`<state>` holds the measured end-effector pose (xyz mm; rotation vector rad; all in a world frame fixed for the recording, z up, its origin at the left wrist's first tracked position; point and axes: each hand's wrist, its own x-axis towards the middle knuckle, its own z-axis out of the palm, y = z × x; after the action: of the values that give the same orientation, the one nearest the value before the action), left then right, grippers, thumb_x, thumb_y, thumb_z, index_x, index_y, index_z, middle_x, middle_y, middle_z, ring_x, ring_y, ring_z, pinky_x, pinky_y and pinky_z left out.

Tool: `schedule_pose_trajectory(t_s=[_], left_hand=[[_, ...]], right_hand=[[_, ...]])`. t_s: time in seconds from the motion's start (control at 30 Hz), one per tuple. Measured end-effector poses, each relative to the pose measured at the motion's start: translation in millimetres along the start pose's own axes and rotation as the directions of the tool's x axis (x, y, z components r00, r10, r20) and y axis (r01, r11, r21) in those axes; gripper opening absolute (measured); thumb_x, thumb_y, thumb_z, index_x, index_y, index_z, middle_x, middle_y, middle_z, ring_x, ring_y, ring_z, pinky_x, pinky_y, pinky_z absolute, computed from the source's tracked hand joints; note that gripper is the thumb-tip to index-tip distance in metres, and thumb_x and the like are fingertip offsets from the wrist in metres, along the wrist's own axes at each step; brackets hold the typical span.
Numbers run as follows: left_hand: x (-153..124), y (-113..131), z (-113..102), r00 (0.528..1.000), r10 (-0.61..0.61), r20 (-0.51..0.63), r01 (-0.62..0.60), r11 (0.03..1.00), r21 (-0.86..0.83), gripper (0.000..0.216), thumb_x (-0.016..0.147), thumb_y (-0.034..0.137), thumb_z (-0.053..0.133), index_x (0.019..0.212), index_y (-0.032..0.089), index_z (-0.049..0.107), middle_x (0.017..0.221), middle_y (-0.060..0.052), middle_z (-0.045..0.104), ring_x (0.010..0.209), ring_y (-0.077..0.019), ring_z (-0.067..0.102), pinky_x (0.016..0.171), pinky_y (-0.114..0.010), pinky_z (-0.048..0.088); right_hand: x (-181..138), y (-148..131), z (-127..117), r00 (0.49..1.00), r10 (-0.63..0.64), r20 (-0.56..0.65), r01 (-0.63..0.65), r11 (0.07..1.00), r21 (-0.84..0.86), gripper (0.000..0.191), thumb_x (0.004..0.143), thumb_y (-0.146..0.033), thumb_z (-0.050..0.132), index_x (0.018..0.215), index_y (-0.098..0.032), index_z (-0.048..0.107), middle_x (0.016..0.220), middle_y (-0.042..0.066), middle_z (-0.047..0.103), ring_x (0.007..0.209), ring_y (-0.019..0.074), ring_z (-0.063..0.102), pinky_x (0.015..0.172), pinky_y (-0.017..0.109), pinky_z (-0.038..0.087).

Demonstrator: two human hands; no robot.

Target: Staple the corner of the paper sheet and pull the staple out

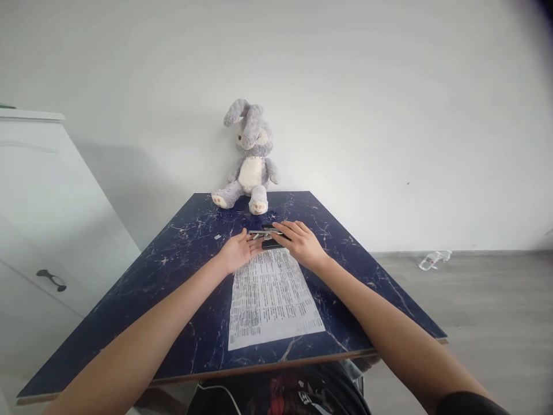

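Observation:
A black stapler [272, 244] with its top raised and a metal strip showing is above the far end of a printed sheet of paper [274, 300]. My right hand [300, 242] grips the stapler from the right, fingers over its upper part. My left hand [237, 252] is palm up at the stapler's left side, with fingers stretched out and thumb apart. Its fingertips reach the stapler's edge; whether a small piece lies at them is too small to tell. A small pale strip [217, 237], possibly staples, lies on the table left of the stapler.
A grey plush rabbit [250, 167] sits at the back of the dark blue marble-patterned table [173, 253], against the wall. A white cabinet [56, 190] with a black handle stands at the left. A crumpled clear plastic wrapper [434, 260] lies on the floor at the right.

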<state>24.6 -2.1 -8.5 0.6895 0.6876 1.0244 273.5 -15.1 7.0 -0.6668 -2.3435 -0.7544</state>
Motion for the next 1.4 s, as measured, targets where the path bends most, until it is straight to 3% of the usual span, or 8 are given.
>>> schedule_pose_trajectory(t_s=[0.17, 0.27, 0.4, 0.5, 0.63, 0.9, 1.23, 1.4], left_hand=[[4.5, -2.9, -3.0, 0.993, 0.121, 0.013, -0.121, 0.973, 0.195, 0.018, 0.094, 0.009, 0.059, 0.105, 0.010, 0.073, 0.121, -0.020, 0.073, 0.125, -0.0312, 0.067, 0.118, -0.046, 0.049], [7.2, -3.2, -7.4, 0.960, 0.267, -0.078, -0.238, 0.934, 0.266, 0.013, 0.092, 0.007, 0.062, 0.101, 0.011, 0.071, 0.122, -0.021, 0.073, 0.125, -0.0309, 0.068, 0.120, -0.047, 0.048], [5.4, 2.9, -12.3, 0.763, 0.614, -0.200, -0.508, 0.762, 0.402, 0.014, 0.097, 0.023, 0.065, 0.108, 0.014, 0.062, 0.114, -0.018, 0.075, 0.108, -0.0263, 0.075, 0.111, -0.050, 0.053], [-1.1, 7.1, -8.0, 0.694, 0.711, -0.119, -0.562, 0.637, 0.528, 0.030, 0.097, 0.040, 0.067, 0.114, 0.018, 0.056, 0.104, -0.014, 0.077, 0.095, -0.0258, 0.078, 0.098, -0.051, 0.059], [-15.8, 2.4, 10.8, 0.755, 0.638, 0.155, -0.583, 0.544, 0.603, 0.039, 0.095, 0.051, 0.066, 0.118, 0.023, 0.054, 0.097, -0.010, 0.079, 0.088, -0.0263, 0.078, 0.087, -0.045, 0.061], [-33.0, -19.2, 34.0, 0.816, 0.468, 0.339, -0.559, 0.492, 0.667, 0.043, 0.094, 0.053, 0.067, 0.125, 0.025, 0.057, 0.092, -0.007, 0.079, 0.088, -0.0287, 0.077, 0.082, -0.037, 0.057], [-33.8, -18.9, 33.6, 0.796, 0.495, 0.348, -0.566, 0.407, 0.717, 0.040, 0.095, 0.051, 0.066, 0.124, 0.025, 0.058, 0.086, -0.004, 0.077, 0.085, -0.0271, 0.076, 0.079, -0.035, 0.055], [-24.8, 12.8, 4.7, 0.644, 0.732, 0.225, -0.471, 0.147, 0.870, 0.029, 0.103, 0.044, 0.053, 0.124, 0.025, 0.059, 0.095, -0.008, 0.075, 0.093, -0.0275, 0.073, 0.091, -0.038, 0.053]], right_hand=[[0.7, -2.1, 4.3, 0.961, 0.275, 0.003, -0.271, 0.943, 0.193, 0.047, 0.091, 0.002, 0.051, 0.127, -0.021, 0.071, 0.141, 0.013, 0.065, 0.124, 0.0334, 0.060, 0.100, 0.050, 0.049], [1.0, 3.0, 8.9, 0.789, 0.593, 0.158, -0.601, 0.695, 0.396, 0.024, 0.087, -0.016, 0.066, 0.109, -0.019, 0.075, 0.105, 0.010, 0.076, 0.092, 0.0296, 0.068, 0.076, 0.038, 0.053], [-1.2, 11.8, 14.4, 0.613, 0.623, 0.486, -0.789, 0.451, 0.416, 0.021, 0.076, -0.035, 0.078, 0.084, -0.016, 0.072, 0.072, 0.002, 0.066, 0.065, 0.0195, 0.059, 0.058, 0.028, 0.039], [-3.9, 12.7, 18.3, 0.651, 0.439, 0.619, -0.754, 0.464, 0.465, 0.020, 0.073, -0.033, 0.081, 0.076, -0.017, 0.070, 0.067, -0.001, 0.062, 0.063, 0.0168, 0.056, 0.058, 0.027, 0.036], [-1.6, 4.7, 17.2, 0.731, 0.324, 0.600, -0.665, 0.537, 0.519, 0.026, 0.075, -0.038, 0.085, 0.080, -0.018, 0.071, 0.072, 0.000, 0.065, 0.066, 0.0183, 0.058, 0.062, 0.029, 0.040], [12.7, -15.0, -3.5, 0.964, 0.265, -0.032, -0.180, 0.730, 0.659, 0.029, 0.098, -0.039, 0.073, 0.122, -0.023, 0.070, 0.113, 0.011, 0.070, 0.103, 0.0284, 0.063, 0.090, 0.044, 0.053], [11.0, -18.4, -6.3, 0.986, 0.150, -0.073, -0.100, 0.882, 0.461, 0.022, 0.107, -0.026, 0.056, 0.121, -0.024, 0.072, 0.115, 0.011, 0.072, 0.099, 0.0270, 0.063, 0.087, 0.045, 0.050], [0.0, 19.9, -2.8, 0.856, 0.509, -0.092, -0.412, 0.778, 0.475, 0.019, 0.101, -0.032, 0.064, 0.110, -0.022, 0.077, 0.106, 0.011, 0.072, 0.100, 0.0285, 0.064, 0.091, 0.045, 0.052]])
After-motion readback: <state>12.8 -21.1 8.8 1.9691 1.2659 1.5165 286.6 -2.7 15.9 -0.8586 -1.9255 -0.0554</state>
